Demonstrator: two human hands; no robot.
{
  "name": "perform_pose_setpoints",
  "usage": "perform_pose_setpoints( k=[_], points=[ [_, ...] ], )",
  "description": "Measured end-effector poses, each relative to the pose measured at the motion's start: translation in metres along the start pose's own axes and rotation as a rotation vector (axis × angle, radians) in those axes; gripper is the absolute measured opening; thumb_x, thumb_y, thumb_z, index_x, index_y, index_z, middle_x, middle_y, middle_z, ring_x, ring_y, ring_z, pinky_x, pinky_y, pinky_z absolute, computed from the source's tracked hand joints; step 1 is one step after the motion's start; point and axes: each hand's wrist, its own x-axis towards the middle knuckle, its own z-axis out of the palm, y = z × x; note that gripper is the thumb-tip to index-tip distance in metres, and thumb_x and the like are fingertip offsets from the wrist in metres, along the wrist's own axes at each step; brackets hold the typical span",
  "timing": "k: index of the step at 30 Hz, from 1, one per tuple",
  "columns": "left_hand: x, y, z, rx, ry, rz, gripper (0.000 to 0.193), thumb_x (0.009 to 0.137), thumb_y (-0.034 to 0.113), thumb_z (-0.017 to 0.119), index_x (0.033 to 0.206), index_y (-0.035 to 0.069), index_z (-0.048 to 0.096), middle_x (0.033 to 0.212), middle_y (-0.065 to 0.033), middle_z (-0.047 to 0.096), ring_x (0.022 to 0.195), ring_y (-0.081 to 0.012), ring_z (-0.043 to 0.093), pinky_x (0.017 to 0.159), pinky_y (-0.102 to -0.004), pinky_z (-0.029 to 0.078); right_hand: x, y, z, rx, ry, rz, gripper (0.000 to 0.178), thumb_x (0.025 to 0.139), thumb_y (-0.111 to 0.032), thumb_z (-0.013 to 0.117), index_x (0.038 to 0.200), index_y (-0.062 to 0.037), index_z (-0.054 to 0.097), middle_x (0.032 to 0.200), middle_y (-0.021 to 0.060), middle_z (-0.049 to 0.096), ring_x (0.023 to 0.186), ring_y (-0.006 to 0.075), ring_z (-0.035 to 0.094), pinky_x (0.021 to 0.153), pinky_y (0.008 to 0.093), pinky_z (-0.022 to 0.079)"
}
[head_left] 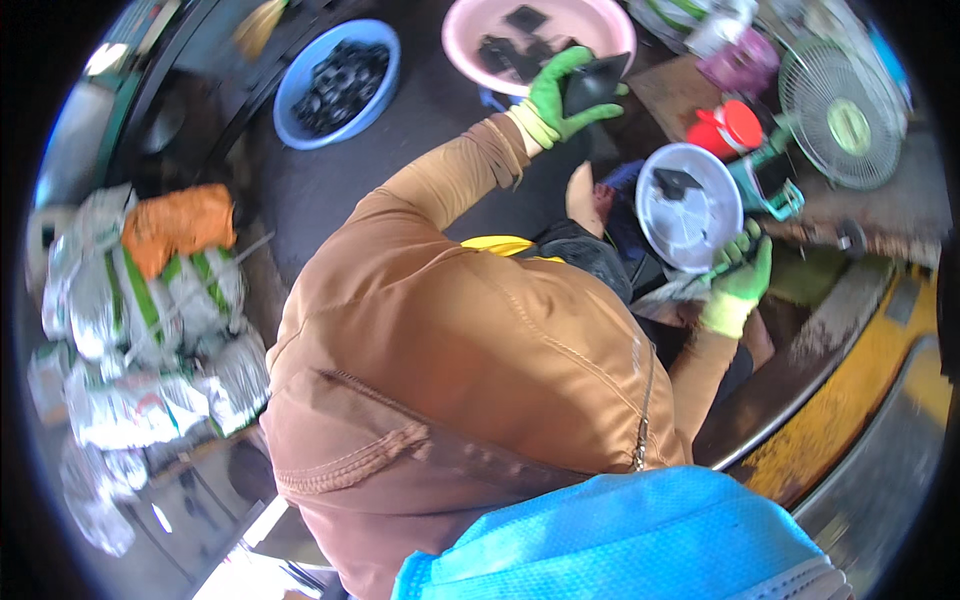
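Note:
My left hand (pixel 570 100), in a green and yellow glove, grips a flat black piece (pixel 597 84) between thumb and fingers. It is over the near right rim of a pink basin (pixel 468 68), which has several similar black pieces inside. My right hand (pixel 740 280), gloved the same way, is closed by the near right rim of a pale grey plastic basin (pixel 690 225). Something small and dark shows at its fingers; its kind cannot be made out. One dark piece (pixel 677 183) lies in the grey basin.
A blue basin (pixel 290 105) full of black parts stands at the far left. Beyond the grey basin are a red lidded container (pixel 735 128) and a fan (pixel 840 115). White sacks (pixel 140 400) and an orange bag (pixel 180 225) are piled left. A yellow metal edge (pixel 850 400) runs along the right.

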Motion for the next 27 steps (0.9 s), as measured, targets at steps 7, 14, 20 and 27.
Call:
perform_pose_setpoints(
  k=[7, 14, 20, 27],
  points=[
    [-0.122, 0.112, -0.213, 2.011, 0.954, -0.134, 0.069, 0.082, 0.013, 0.063, 0.142, 0.005, 0.031, 0.140, -0.0136, 0.044, 0.130, -0.0262, 0.042, 0.107, -0.0357, 0.036, 0.006, 0.014, -0.020, -0.063, -0.039, 0.109, 0.028, 0.097, -0.029, 0.048, 0.114, -0.0076, 0.055, 0.084, 0.0033, 0.057, 0.070, 0.0159, 0.051, 0.060, 0.0305, 0.044],
    [-0.105, 0.268, -0.269, 0.112, 0.850, 0.879, 0.056, 0.088, 0.047, 0.050, 0.134, 0.017, 0.048, 0.139, -0.0016, 0.047, 0.132, -0.0208, 0.036, 0.110, -0.0391, 0.027, 0.015, 0.006, -0.028, 0.027, -0.395, 0.235, 0.030, 0.097, -0.034, 0.047, 0.113, -0.0098, 0.056, 0.084, -0.0005, 0.054, 0.071, 0.0140, 0.049, 0.063, 0.0267, 0.041],
    [0.009, 0.214, -0.165, 0.121, 0.207, 0.321, 0.031, 0.083, 0.027, 0.054, 0.111, 0.017, 0.062, 0.113, -0.0020, 0.060, 0.112, -0.0250, 0.052, 0.100, -0.0435, 0.040, 0.012, -0.032, -0.051, 0.122, -0.019, -0.071, 0.029, 0.094, -0.028, 0.050, 0.110, -0.0043, 0.059, 0.091, 0.0059, 0.056, 0.082, 0.0199, 0.051, 0.073, 0.0328, 0.042],
    [0.090, -0.075, -0.018, 1.219, -0.464, -0.355, 0.035, 0.092, 0.009, 0.052, 0.126, 0.006, 0.057, 0.131, -0.0106, 0.055, 0.111, -0.0191, 0.059, 0.092, -0.0315, 0.048, 0.014, -0.038, -0.054, 0.214, -0.013, -0.232, 0.033, 0.096, -0.031, 0.044, 0.105, -0.0028, 0.058, 0.086, 0.0106, 0.055, 0.077, 0.0248, 0.050, 0.069, 0.0379, 0.043]
  ],
)
